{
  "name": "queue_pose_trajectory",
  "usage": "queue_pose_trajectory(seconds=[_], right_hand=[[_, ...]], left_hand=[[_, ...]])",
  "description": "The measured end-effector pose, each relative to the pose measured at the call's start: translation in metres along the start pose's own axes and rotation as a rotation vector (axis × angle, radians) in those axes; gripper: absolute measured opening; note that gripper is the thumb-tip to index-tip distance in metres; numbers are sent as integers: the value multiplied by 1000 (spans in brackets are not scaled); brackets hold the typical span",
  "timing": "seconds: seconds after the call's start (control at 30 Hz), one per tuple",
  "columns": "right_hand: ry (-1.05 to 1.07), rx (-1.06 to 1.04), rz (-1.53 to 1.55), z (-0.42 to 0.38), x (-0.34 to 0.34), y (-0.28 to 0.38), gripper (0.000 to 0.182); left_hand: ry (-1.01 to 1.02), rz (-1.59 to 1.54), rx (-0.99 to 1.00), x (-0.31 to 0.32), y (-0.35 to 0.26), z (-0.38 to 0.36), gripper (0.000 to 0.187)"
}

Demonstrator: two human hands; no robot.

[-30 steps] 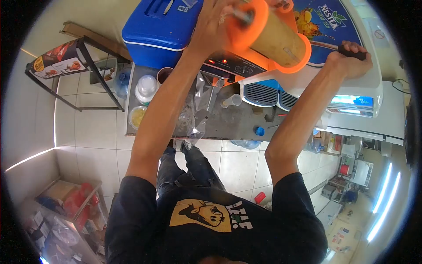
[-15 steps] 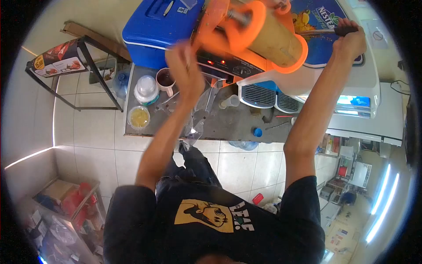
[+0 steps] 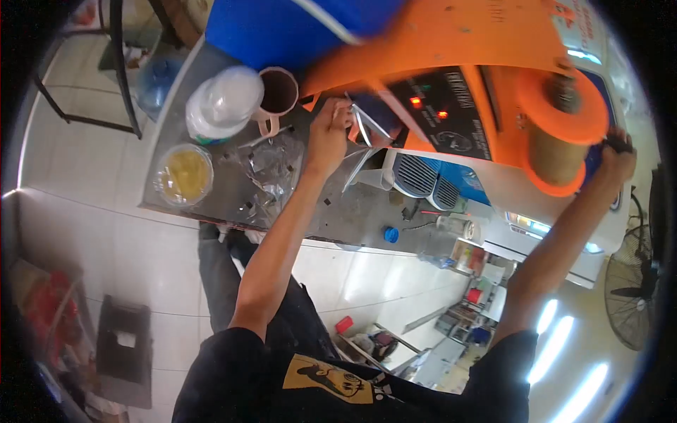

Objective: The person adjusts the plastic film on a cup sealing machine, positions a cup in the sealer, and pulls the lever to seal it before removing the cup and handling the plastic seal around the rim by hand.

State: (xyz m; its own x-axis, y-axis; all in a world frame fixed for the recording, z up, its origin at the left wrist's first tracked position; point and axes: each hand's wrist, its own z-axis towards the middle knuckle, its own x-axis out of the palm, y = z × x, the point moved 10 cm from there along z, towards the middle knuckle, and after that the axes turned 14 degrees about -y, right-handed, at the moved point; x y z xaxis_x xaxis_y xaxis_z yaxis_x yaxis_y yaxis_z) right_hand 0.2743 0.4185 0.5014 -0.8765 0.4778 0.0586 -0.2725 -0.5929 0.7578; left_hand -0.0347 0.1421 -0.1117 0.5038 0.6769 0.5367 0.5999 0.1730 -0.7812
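Observation:
An orange cup sealing machine [image 3: 451, 53] with a dark control panel and red lights stands in front of me. A roll of film [image 3: 557, 151] between orange discs is mounted on its side. My right hand [image 3: 618, 163] is closed round the black lever handle [image 3: 619, 144] at the far right. My left hand [image 3: 328, 137] is at the machine's front, its fingers curled beside a shiny metal-edged part [image 3: 370, 125]. What those fingers grip, if anything, I cannot make out. Crumpled clear plastic [image 3: 271, 166] lies below my left forearm.
Left on the counter [image 3: 338, 222] are a mug of dark liquid [image 3: 278, 92], a stack of clear lids or cups [image 3: 226, 102] and a tub of yellow contents [image 3: 185, 175]. A blue cooler [image 3: 282, 32] stands behind. A blue cap [image 3: 391, 234] and jar [image 3: 455, 226] lie right.
The view has turned and come closer to the machine. My left hand has moved to the machine's front beside the metal-edged part. My right hand still holds the lever, which appears lower.

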Motion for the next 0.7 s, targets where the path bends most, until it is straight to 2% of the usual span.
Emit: queue_pose_trajectory(seconds=[0.1, 0.13, 0.2, 0.3, 0.4, 0.47, 0.57, 0.7], right_hand=[[270, 99, -45, 123, -9, -10, 32], [308, 167, -37, 109, 10, -8, 30], [362, 255, -38, 76, 26, -17, 27], [423, 340, -48, 46, 39, -27, 22], [449, 373, -7, 33, 35, -15, 17], [451, 365, 60, 28, 21, 4, 15], [434, 327, 193, 12, -8, 29, 13], [255, 113, 232, -40, -29, 51, 12]], left_hand=[[-11, 41, 60, -4, 10, 0, 32], [-11, 93, 110, -5, 9, 3, 32], [-23, 31, 85, -6, 16, 5, 30], [-54, -62, 320, -6, 4, 8, 29], [-26, 52, 234, -6, -10, 5, 29], [-19, 118, 203, -4, -10, 6, 30], [-89, 92, 319, -7, -15, 4, 30], [-81, 21, 267, -6, -6, 9, 31]])
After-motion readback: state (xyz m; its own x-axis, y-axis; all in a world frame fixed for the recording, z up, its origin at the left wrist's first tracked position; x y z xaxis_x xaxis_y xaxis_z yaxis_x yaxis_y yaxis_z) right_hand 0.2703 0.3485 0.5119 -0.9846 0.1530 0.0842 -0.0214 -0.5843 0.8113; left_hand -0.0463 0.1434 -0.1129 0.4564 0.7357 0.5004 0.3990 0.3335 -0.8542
